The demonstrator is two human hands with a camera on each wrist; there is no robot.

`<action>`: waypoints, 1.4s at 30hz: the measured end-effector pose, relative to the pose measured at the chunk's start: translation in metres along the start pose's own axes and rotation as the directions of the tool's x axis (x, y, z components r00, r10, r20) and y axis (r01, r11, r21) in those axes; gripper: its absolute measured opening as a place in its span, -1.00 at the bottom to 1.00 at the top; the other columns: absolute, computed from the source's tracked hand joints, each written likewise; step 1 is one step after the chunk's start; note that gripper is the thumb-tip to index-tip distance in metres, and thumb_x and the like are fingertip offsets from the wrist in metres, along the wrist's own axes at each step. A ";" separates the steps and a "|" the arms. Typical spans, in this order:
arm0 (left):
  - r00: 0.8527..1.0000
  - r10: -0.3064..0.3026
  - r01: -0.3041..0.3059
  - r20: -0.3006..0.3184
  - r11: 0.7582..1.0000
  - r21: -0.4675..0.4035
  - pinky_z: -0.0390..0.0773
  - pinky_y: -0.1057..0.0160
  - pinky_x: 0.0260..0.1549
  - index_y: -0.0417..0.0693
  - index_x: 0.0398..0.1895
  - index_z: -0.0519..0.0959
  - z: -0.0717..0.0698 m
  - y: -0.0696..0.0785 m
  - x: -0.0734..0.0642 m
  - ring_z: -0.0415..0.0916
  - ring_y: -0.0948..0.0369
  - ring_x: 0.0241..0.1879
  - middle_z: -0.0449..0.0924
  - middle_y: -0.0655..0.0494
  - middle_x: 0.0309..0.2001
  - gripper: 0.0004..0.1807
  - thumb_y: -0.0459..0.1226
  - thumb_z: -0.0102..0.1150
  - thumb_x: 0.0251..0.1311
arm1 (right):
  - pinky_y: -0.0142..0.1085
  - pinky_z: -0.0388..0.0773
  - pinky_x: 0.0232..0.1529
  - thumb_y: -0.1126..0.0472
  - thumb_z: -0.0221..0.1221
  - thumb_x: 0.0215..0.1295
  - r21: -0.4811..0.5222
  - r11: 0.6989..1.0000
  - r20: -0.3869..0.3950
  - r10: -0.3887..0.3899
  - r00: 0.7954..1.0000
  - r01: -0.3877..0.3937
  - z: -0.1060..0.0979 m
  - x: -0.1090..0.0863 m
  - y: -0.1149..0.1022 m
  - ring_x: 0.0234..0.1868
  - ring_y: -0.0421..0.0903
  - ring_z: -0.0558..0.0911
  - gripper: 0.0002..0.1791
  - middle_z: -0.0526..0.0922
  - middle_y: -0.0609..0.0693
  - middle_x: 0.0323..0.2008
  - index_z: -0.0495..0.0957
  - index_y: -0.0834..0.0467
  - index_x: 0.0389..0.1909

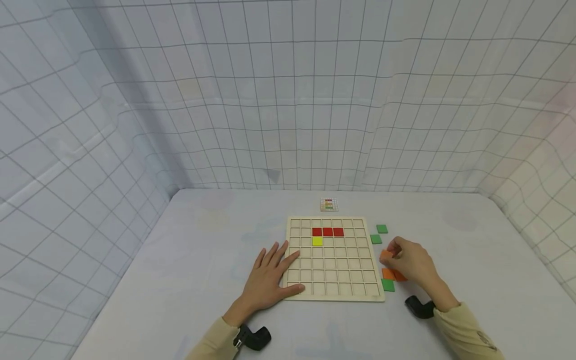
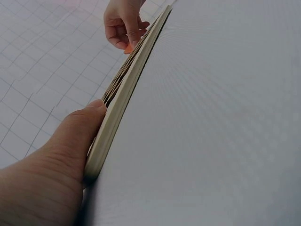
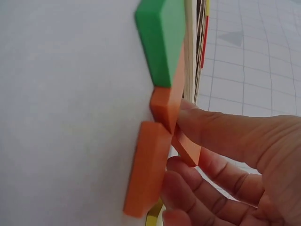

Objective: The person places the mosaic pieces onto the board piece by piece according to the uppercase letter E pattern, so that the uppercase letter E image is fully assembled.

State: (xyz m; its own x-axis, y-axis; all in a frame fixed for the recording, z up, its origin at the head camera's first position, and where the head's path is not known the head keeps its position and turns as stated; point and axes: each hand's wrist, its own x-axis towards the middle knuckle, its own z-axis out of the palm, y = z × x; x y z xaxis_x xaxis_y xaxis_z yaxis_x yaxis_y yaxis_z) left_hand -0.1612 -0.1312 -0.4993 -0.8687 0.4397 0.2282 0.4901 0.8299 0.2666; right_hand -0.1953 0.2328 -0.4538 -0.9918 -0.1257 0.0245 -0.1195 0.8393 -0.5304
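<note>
A cream wooden grid board (image 1: 333,262) lies on the table, with three red tiles (image 1: 328,232) in a row and one yellow tile (image 1: 317,241) below the leftmost. My left hand (image 1: 266,282), fingers spread, rests on the board's left edge; its thumb lies over the rim in the left wrist view. Off the board's right side, my right hand (image 1: 411,260) pinches an orange tile (image 3: 187,149) between thumb and fingers. Two more orange tiles (image 3: 146,169) lie by that hand, one against a green tile (image 3: 162,44). Part of the held tile is hidden by the fingers.
Two green tiles (image 1: 382,229) lie beyond my right hand, near the board's upper right corner. Behind the board sits a small pattern card (image 1: 329,204) with coloured squares. A white gridded curtain (image 1: 288,100) encloses the table (image 1: 216,240) at the back and sides.
</note>
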 end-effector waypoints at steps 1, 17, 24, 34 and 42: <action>1.000 0.002 -0.002 -0.002 1.000 0.000 -0.19 -0.11 0.32 0.20 0.45 0.19 0.000 0.000 0.000 -0.17 0.00 0.44 -0.05 0.02 0.48 -0.11 0.39 -0.08 0.11 | -0.27 0.39 -0.51 0.15 0.40 0.04 0.007 1.000 -0.001 -0.004 1.000 0.004 0.000 0.000 0.000 -0.47 -0.12 0.49 -0.71 0.55 -0.07 -0.47 0.51 0.19 -0.34; 1.000 0.008 -0.008 -0.022 1.000 0.009 -0.19 -0.11 0.32 0.20 0.45 0.19 0.003 -0.001 0.000 -0.16 -0.01 0.44 -0.04 0.02 0.47 -0.11 0.40 -0.08 0.10 | -0.34 0.39 -0.52 0.27 0.32 0.15 0.062 0.993 -0.045 -0.097 0.994 0.099 0.001 -0.003 0.002 -0.51 -0.16 0.46 -0.82 0.51 -0.10 -0.50 0.48 0.19 -0.34; 1.000 0.007 -0.006 -0.014 1.000 0.005 -0.21 -0.10 0.32 0.21 0.46 0.18 0.003 -0.002 0.000 -0.17 0.00 0.44 -0.06 0.04 0.48 -0.11 0.40 -0.08 0.11 | -0.39 0.40 -0.55 0.33 0.33 0.14 0.116 0.967 -0.134 -0.211 0.968 0.227 0.006 -0.002 -0.008 -0.53 -0.19 0.42 -0.84 0.49 -0.12 -0.53 0.51 0.18 -0.37; 1.000 0.000 0.000 -0.015 1.000 0.015 -0.20 -0.10 0.32 0.23 0.46 0.17 0.005 -0.003 0.000 -0.18 0.01 0.44 -0.06 0.05 0.48 -0.10 0.43 -0.14 0.10 | -0.40 0.49 -0.48 0.41 0.36 0.05 0.180 0.912 -0.103 -0.355 0.929 0.368 0.024 0.012 -0.039 -0.49 -0.24 0.48 -0.79 0.49 -0.17 -0.49 0.52 0.14 -0.40; 1.000 0.012 -0.012 -0.023 1.000 -0.001 -0.19 -0.12 0.32 0.19 0.45 0.20 0.001 0.000 0.000 -0.15 -0.01 0.43 -0.04 0.02 0.47 -0.11 0.40 -0.10 0.12 | -0.39 0.51 -0.44 0.43 0.34 0.07 0.220 0.858 -0.054 -0.464 0.884 0.463 0.040 0.022 -0.067 -0.47 -0.25 0.50 -0.81 0.52 -0.16 -0.47 0.52 0.14 -0.44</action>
State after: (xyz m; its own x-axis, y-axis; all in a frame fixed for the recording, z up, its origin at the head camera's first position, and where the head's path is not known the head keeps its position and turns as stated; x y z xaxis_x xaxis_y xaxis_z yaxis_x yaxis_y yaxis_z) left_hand -0.1610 -0.1313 -0.5005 -0.8607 0.4417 0.2532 0.5008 0.8241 0.2645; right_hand -0.2077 0.1529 -0.4520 -0.8242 -0.4714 0.3137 -0.5520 0.5455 -0.6306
